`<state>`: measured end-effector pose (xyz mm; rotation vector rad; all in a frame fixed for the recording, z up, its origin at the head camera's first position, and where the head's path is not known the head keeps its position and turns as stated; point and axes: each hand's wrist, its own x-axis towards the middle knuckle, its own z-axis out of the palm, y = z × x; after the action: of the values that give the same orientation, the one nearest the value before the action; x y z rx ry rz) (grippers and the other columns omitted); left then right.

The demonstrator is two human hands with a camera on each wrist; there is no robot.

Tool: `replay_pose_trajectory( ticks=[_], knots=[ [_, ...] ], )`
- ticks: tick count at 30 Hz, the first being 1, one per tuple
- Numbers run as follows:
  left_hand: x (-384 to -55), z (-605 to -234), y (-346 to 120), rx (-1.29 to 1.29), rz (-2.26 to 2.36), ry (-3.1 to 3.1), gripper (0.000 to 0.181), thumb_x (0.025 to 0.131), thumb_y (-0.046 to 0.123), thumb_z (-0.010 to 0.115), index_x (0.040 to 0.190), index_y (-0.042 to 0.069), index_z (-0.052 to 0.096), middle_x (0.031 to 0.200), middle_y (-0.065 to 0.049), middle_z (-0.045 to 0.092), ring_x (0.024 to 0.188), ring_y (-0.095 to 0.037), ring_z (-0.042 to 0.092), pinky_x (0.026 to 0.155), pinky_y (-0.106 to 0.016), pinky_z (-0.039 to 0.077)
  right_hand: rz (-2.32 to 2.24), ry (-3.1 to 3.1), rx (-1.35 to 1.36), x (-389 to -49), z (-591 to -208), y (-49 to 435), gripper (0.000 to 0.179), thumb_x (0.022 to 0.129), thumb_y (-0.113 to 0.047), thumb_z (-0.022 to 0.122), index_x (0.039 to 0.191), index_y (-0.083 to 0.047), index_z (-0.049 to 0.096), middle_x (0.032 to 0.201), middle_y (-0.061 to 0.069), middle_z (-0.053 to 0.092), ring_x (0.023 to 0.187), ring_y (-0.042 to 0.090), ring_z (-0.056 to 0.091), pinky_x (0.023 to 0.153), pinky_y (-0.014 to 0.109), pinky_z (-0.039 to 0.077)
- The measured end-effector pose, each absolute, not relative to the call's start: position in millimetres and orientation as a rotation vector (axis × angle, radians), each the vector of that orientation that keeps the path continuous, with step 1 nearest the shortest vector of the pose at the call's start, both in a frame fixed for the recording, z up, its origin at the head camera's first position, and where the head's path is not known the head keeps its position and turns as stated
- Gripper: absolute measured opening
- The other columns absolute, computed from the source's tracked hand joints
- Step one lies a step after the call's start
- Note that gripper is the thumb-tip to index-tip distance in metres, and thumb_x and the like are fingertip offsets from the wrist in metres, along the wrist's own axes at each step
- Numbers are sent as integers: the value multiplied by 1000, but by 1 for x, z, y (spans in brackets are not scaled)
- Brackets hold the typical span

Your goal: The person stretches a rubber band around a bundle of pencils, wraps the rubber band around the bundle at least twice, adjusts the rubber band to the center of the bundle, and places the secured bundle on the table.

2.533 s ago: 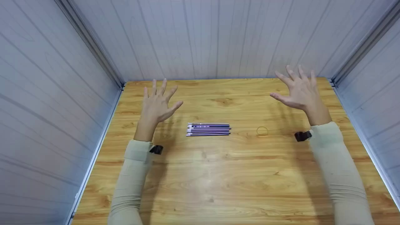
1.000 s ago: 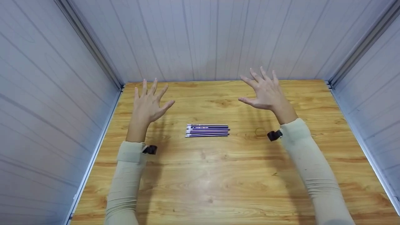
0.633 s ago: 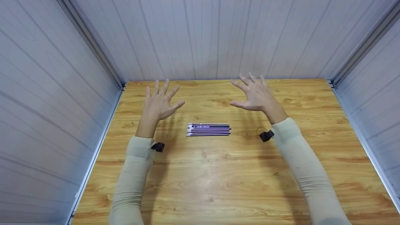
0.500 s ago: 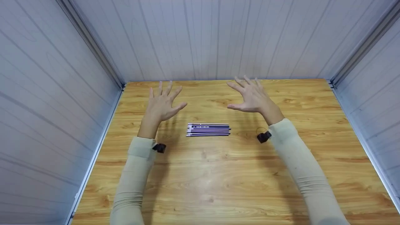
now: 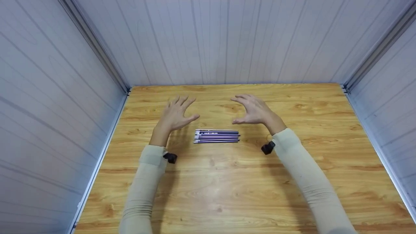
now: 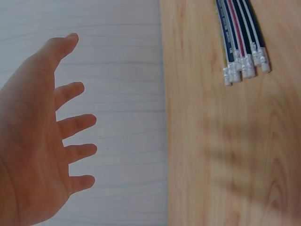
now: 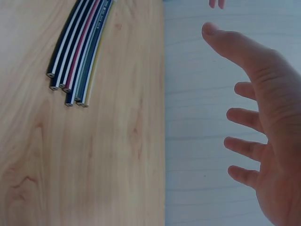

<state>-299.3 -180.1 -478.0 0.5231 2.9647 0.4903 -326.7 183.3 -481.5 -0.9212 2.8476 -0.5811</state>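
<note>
Several dark striped pencils (image 5: 217,136) lie side by side on the wooden table, their white eraser ends (image 6: 244,68) to the left and flat unsharpened ends (image 7: 68,89) to the right. Beyond their left end my left hand (image 5: 175,115) hovers, fingers spread and slightly bent, holding nothing. My right hand (image 5: 255,112) is held over the table behind their right end, thumb and fingers apart, also with nothing in it. A thin rubber band (image 5: 269,137) lies right of the pencils, partly hidden by the right wrist and its camera.
The wooden table (image 5: 214,195) runs back to a pale panel wall (image 5: 211,42). Similar panels rise on the left (image 5: 42,113) and right (image 5: 390,97). A small black camera sits on each wrist, the left one (image 5: 170,158) and the right one (image 5: 268,148).
Both hands have come inward and nearer the pencils, the right one travelling far to the left. Their fingers are more bent than before. The pencils and rubber band stay in place.
</note>
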Motion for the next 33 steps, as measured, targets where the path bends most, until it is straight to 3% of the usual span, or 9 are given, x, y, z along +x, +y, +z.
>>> replay_pose_trajectory(
  ticks=[9, 15, 22, 33],
  knots=[
    [-298, -497, -168, 633, 636, 2911, 85, 105, 62, 68, 175, 21, 42, 181, -16, 42, 170, -48, 33, 137, -75, 25, -640, 2831, -915, -320, -504, 178, 98, 87, -46, 96, 168, -14, 52, 170, 19, 53, 159, 47, 48, 128, 71, 42],
    [-294, -512, -164, 682, 718, 2849, 85, 102, 53, 75, 173, 18, 45, 179, -17, 43, 166, -47, 41, 134, -73, 32, -720, 2754, -913, -317, -521, 170, 97, 88, -40, 98, 167, -8, 52, 167, 22, 53, 159, 47, 45, 130, 68, 41],
    [-293, -534, -156, 642, 898, 2753, 84, 98, 40, 85, 171, 18, 49, 175, -19, 47, 164, -47, 42, 132, -73, 35, -741, 2687, -895, -313, -539, 163, 96, 89, -37, 97, 166, -3, 52, 168, 24, 49, 161, 47, 41, 132, 67, 40],
    [-291, -564, -152, 578, 933, 2666, 92, 90, 35, 96, 169, 20, 52, 170, -19, 52, 159, -46, 45, 130, -67, 42, -722, 2639, -953, -306, -566, 158, 93, 90, -40, 96, 163, 1, 54, 157, 25, 56, 149, 45, 51, 126, 63, 46]
  ],
)
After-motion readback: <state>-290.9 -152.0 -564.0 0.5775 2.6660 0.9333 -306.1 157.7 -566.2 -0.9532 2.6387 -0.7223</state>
